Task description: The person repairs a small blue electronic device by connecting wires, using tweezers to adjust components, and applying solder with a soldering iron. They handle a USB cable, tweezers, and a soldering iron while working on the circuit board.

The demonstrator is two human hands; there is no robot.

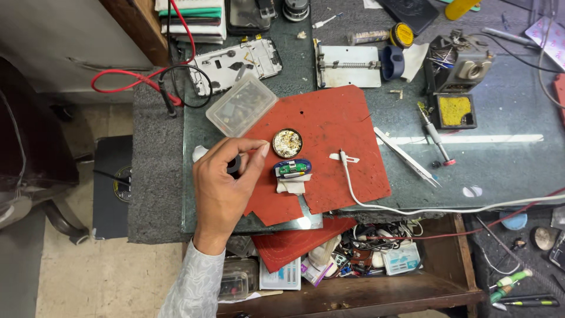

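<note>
The left hand [220, 188] hovers over the red mat [329, 126] on the surface [500, 118], its fingers [250, 147] pinched together on a small black cap [234, 164]. Just beside it lie a small circuit board [292, 168] and a round tin [287, 143]; 1 white cable [365, 203] trails right.

the mat [335, 126] in the middle of the bench is brick red, and a second red sheet [294, 244] lies nearer, in the drawer. the small round tin [287, 143] on the mat is dark with pale gold bits inside. just near it, the little circuit board [292, 168] is green with a blue rim, on a white scrap. the cable [376, 206] curling to the right is white. at far left the wires [141, 76] are red and black. the sponge [455, 110] at far right is yellow in a black tray. the left hand [223, 185] pinches a small black piece [234, 164]; its sleeve [197, 288] is pale grey with a fine pattern.
</note>
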